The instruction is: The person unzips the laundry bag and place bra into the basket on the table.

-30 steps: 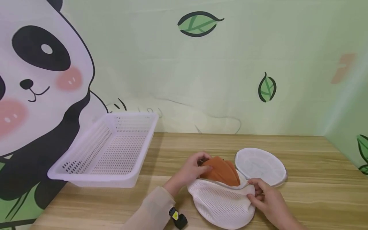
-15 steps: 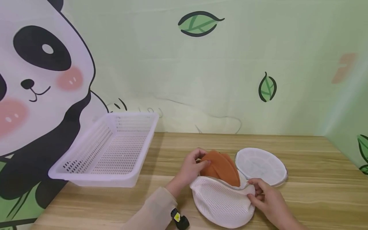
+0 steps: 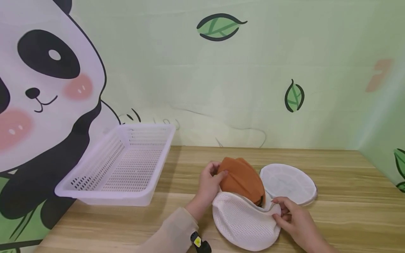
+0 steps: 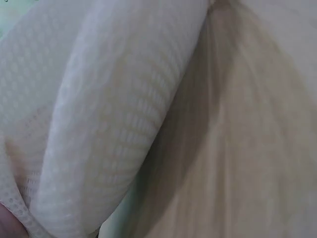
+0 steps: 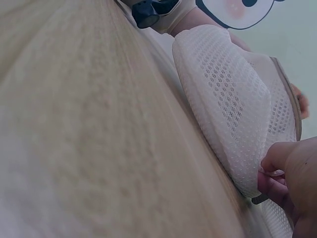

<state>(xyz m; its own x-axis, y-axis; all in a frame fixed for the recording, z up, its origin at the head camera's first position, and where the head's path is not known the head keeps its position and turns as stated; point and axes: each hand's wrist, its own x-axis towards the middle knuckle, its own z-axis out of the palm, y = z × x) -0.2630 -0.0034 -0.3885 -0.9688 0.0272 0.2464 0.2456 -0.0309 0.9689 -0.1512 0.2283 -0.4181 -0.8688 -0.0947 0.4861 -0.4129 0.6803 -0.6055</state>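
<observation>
A round white mesh laundry bag (image 3: 245, 223) lies unzipped on the table. From its opening sticks an orange-brown cloth piece (image 3: 242, 179) with layered, rounded folds; its lower part is hidden in the bag. My left hand (image 3: 209, 182) pinches the cloth at its upper left edge, thumb in front. At the bag's right end, my right hand (image 3: 292, 218) pinches the rim near the zipper. In the left wrist view the mesh (image 4: 114, 109) fills much of the picture. The right wrist view shows the right fingers (image 5: 277, 158) on the mesh side.
A white plastic basket (image 3: 147, 198) with slotted walls stands at the left of the wooden table (image 3: 186, 165). Behind the bag and to its right lies a white oval, flat piece (image 3: 288, 182). A printed panda backdrop (image 3: 221, 88) rises along the back edge.
My left hand has drawn the orange-brown cloth upward, so more of it shows above the bag. The bag's left side has shifted slightly right. My right hand has stayed in place.
</observation>
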